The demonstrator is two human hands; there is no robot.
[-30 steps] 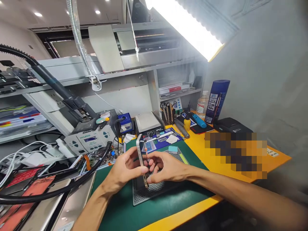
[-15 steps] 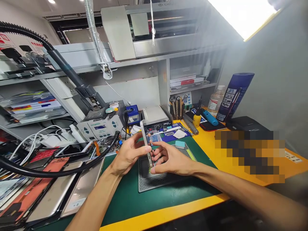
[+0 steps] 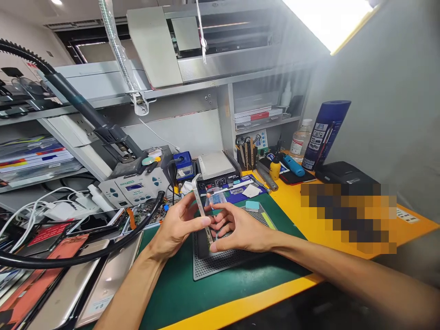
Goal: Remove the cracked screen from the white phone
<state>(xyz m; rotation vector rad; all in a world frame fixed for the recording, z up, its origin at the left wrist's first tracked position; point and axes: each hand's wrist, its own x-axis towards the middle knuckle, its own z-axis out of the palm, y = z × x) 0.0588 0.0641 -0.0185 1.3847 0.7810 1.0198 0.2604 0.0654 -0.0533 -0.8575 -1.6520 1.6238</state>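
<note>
A thin phone frame (image 3: pixel 202 204) with a silver edge stands tilted on its side, held between both hands above a grey perforated mat (image 3: pixel 220 264). My left hand (image 3: pixel 180 224) grips its left side, thumb over the near edge. The fingers of my right hand (image 3: pixel 237 227) curl round the other side, with thumb and fingertips at the edge. The perforated mat lies on a green work mat (image 3: pixel 172 293). A light blue block (image 3: pixel 252 206) sits at the perforated mat's far right corner.
Phone backs (image 3: pixel 112 275) and a black hose (image 3: pixel 85 259) crowd the left. Behind stand a grey control unit (image 3: pixel 134 185) and a blue device (image 3: pixel 184 166). A yellow bottle (image 3: pixel 274 168) and a blue can (image 3: pixel 326 133) are at the right; a lamp (image 3: pixel 330 18) hangs above.
The view has shifted slightly, so the surroundings appear further left. Both hands still hold the phone frame, which now shows its silver edge a little more.
</note>
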